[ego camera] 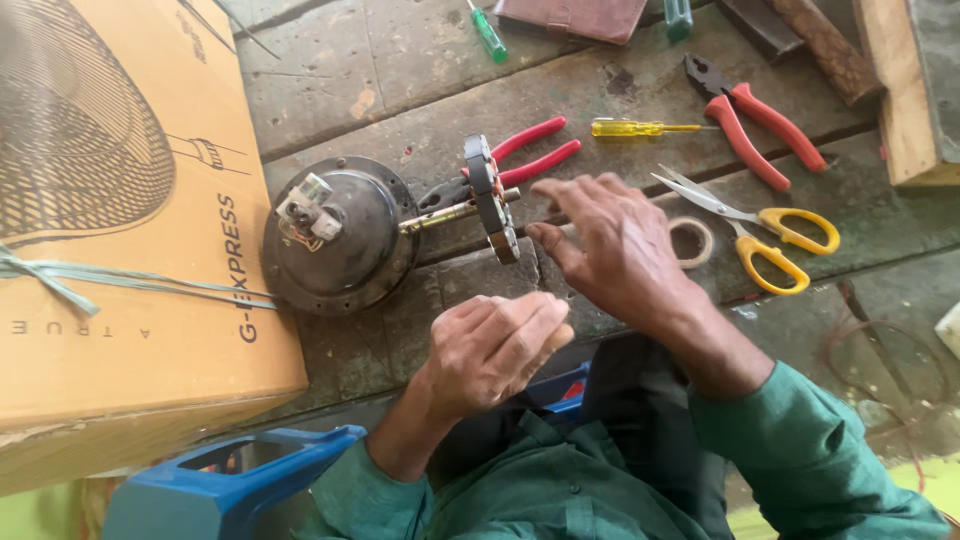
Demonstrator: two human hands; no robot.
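Round dark metal fan motor (340,235) lying on the grey bench (420,70), brass rod (455,211) poking out sideways, ring part (492,198) slipped on that rod. Everything else told from the motor.

Right hand (615,245) just past the ring part, away from the motor, open, fingers spread and a little bent, tips close to the ring. Touching it or not: hard to tell from here. Left hand (495,350) nearer the body than the motor, curled shut in a loose fist, maybe pinching something small, cannot tell.

Behind the ring part: red pliers (530,152), handles sticking out. Further along from the motor: yellow screwdriver (640,128), a second pair of red pliers (755,125), yellow scissors (760,230), a small roll of tape (692,240). Farther back from the motor: green screwdriver (489,33). On the motor's other side, touching or nearly so: big cardboard box (120,220) tied with string. Below the box: blue plastic stool (220,480).

Probably heavy and hard, all metal, round, likely to roll. Best held around the thick rim with a whole hand. Thin wires and white plug on the front look easy to break, so not there. Rod stiff, maybe greasy and slippery.
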